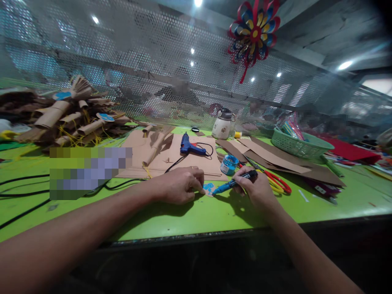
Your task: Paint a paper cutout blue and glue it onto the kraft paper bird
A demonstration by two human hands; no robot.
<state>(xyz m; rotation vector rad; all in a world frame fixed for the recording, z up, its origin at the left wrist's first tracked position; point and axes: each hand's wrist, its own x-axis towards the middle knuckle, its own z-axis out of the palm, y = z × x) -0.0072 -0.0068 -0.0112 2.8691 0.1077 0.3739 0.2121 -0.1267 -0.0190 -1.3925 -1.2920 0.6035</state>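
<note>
My right hand is closed around a blue marker, its tip touching the right side of a small brown paper piece. Blue patches cover part of that piece, which lies on the green table. From the left, my left hand presses its fingertips at the piece's edge; its fingers are bent together, and whether they pinch the paper is hard to make out. Just beyond the marker stands an open jar of blue paint. Red- and yellow-handled scissors lie partly behind my right hand.
A blue glue gun with a black cord rests on brown paper sheets. Rolled paper bundles are piled at left. Farther back are a bottle and a green basket. The green table's front edge runs below my hands.
</note>
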